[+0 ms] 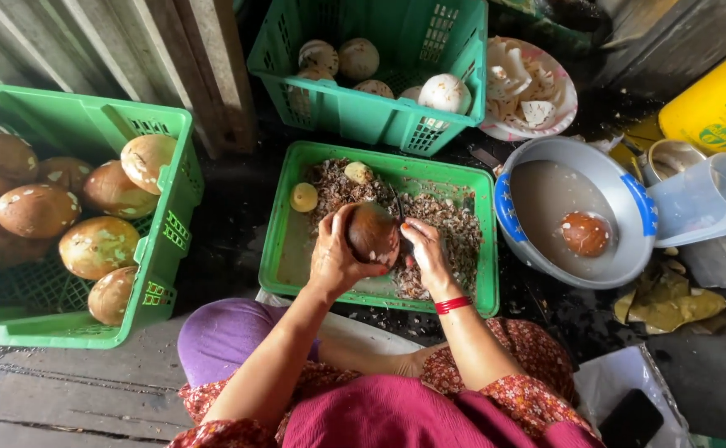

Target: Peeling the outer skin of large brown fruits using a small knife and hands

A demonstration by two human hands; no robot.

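Brown coconut (373,232) sits cupped in your left hand (334,257), fingers wrapped round it over the green tray (288,249) so shavings fall inside; your right hand (426,253) is closed on a blade against it.

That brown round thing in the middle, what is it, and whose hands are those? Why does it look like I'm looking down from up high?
The picture comes from a camera worn on a person's head, so you look down just as they do. Those are that person's own two hands. The left hand holds a brown round coconut, and the right hand works on it with a thin dark blade. Below lies a shallow green plastic tray full of brown shavings. On the left, a deep green plastic crate holds more brown coconuts. The green crate at the top holds pale peeled ones. On the right, one coconut sits in cloudy water in a grey metal basin.
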